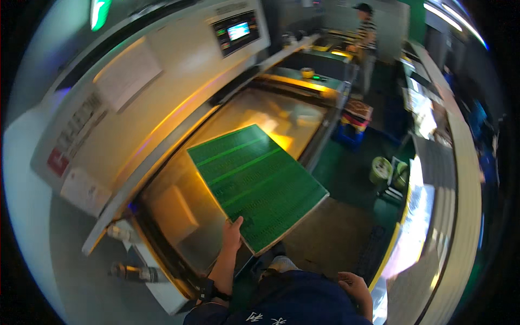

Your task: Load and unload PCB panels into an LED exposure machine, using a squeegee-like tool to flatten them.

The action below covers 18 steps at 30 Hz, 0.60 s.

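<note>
Our left hand point(233, 233) grips the near-left edge of the green panel point(257, 187), which lies at its one o'clock, long axis eleven to five, partly above the shiny bed point(304, 115). Our right hand point(355, 288) (loosely curled, visibly empty) hangs well apart; the bench point(441, 187) stands at its two o'clock.

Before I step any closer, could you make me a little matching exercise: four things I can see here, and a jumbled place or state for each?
Things
1. left hand
2. right hand
3. lit screen
4. bucket

Places and states
A. set in a dark panel on the pale machine
B. gripping an edge of the green board
C. pale green, in the aisle
D. low beside the body, apart from the board

Pairs: 1-B, 2-D, 3-A, 4-C
</note>
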Each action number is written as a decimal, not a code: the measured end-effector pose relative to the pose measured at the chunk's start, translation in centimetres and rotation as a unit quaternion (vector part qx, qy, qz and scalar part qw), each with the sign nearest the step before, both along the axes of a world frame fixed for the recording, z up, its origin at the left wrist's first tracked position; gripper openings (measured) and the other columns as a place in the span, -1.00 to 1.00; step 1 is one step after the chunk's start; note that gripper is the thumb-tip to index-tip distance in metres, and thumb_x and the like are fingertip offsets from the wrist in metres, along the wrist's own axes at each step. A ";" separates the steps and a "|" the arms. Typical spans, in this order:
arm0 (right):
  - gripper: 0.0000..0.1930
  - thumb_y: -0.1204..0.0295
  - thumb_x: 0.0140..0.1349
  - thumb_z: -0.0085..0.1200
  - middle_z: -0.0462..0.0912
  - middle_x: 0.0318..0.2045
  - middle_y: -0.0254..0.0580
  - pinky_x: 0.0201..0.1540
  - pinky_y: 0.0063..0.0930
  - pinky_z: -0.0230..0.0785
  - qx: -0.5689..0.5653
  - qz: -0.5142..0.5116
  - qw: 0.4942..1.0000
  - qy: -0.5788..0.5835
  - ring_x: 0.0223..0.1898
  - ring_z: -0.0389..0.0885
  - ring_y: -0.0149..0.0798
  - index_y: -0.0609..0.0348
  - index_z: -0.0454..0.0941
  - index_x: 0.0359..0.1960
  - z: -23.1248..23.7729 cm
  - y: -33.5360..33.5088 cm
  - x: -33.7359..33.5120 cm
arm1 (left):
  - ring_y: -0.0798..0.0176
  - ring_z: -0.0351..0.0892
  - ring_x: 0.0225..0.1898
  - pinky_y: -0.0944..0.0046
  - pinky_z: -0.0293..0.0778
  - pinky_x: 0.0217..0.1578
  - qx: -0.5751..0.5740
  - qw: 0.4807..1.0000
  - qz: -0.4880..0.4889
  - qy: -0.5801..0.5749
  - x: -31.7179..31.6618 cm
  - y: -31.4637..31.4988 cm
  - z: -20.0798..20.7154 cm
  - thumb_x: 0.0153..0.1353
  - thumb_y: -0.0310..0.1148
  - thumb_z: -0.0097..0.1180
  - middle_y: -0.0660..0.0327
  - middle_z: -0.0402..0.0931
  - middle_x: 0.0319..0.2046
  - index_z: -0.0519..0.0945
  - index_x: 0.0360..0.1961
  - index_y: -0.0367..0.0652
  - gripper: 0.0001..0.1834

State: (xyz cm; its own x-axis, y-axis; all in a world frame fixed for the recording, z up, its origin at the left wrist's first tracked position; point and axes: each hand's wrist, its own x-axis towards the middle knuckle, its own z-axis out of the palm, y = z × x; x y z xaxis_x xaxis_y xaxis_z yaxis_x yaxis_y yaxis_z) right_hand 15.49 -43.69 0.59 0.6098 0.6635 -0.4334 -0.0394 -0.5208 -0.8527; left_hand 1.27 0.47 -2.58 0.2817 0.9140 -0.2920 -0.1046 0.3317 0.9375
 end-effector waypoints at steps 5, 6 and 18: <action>-0.57 0.37 0.20 0.20 0.69 -0.10 -0.07 0.04 -0.36 0.49 -0.108 0.228 0.963 -0.099 -0.07 0.67 -0.22 0.25 0.53 0.09 0.3 6.7 5.6 | 0.22 0.54 -0.29 0.17 0.48 -0.27 -0.042 0.974 0.050 0.215 -11.6 6.7 -5.6 0.26 -0.27 0.21 0.17 0.45 -0.39 0.31 0.14 -0.42 -0.43; -0.55 0.37 0.18 0.21 0.68 -0.07 -0.04 0.05 -0.34 0.48 -0.127 0.269 0.951 -0.081 -0.04 0.66 -0.19 0.22 0.52 0.11 1.4 8.8 6.6 | 0.22 0.54 -0.28 0.17 0.47 -0.25 -0.082 0.971 0.079 0.211 -12.6 7.2 -5.7 0.25 -0.22 0.22 0.15 0.47 -0.37 0.25 0.19 -0.42 -0.35; -0.28 0.38 0.13 0.29 0.45 0.22 -0.02 0.31 -0.23 0.26 -0.189 0.487 0.848 0.089 0.26 0.39 -0.12 0.08 0.27 0.35 2.4 21.7 14.6 | -0.17 -0.16 0.47 -0.48 -0.29 0.31 0.271 0.712 -0.131 0.634 -11.1 9.1 -12.2 0.19 0.27 0.03 0.02 -0.11 0.47 0.16 0.42 0.08 -0.13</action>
